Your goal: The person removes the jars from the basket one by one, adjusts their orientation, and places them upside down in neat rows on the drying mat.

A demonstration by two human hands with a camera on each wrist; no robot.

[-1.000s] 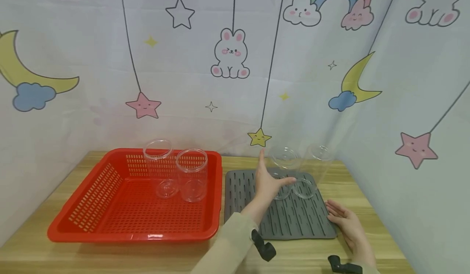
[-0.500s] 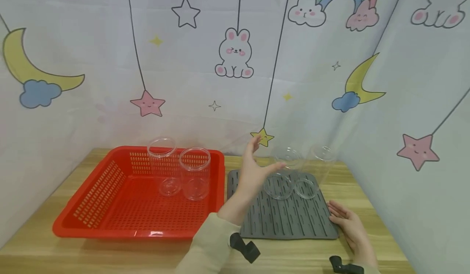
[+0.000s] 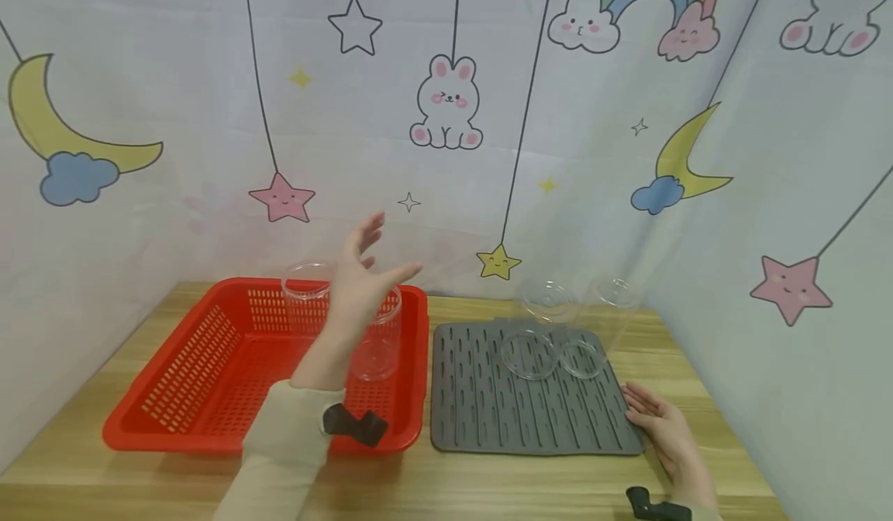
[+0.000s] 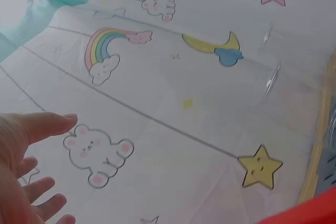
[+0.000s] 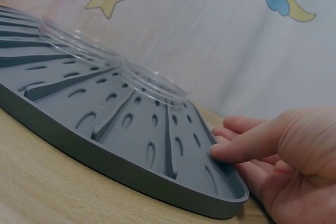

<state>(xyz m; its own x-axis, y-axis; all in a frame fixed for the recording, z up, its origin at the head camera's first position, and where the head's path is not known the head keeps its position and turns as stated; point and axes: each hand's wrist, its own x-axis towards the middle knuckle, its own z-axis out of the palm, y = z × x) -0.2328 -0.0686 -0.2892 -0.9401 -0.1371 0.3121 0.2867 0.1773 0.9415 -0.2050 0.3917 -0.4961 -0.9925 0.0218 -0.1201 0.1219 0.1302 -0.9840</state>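
Observation:
My left hand [image 3: 356,288] is raised over the right part of the red basket [image 3: 167,397], thumb and fingers spread, holding nothing. Behind it are two clear plastic cups standing upright in the basket; the right cup [image 3: 373,358] and left cup [image 3: 305,282] are each partly covered by the hand. Two more clear cups stand on the grey draining mat [image 3: 516,420], a left one [image 3: 529,354] and a right one [image 3: 582,358], apparently mouth down. My right hand [image 3: 663,432] lies at the mat's right edge; in the right wrist view its thumb [image 5: 244,142] touches that edge.
All of this is on a wooden table [image 3: 502,490]. Close behind rises a white curtain [image 3: 377,118] printed with stars, moons and rabbits, which also runs along both sides. The basket and the mat sit side by side with a narrow gap.
My left hand has moved left from beside the cups on the mat to over the basket, carrying nothing. The right hand stays at the mat's edge.

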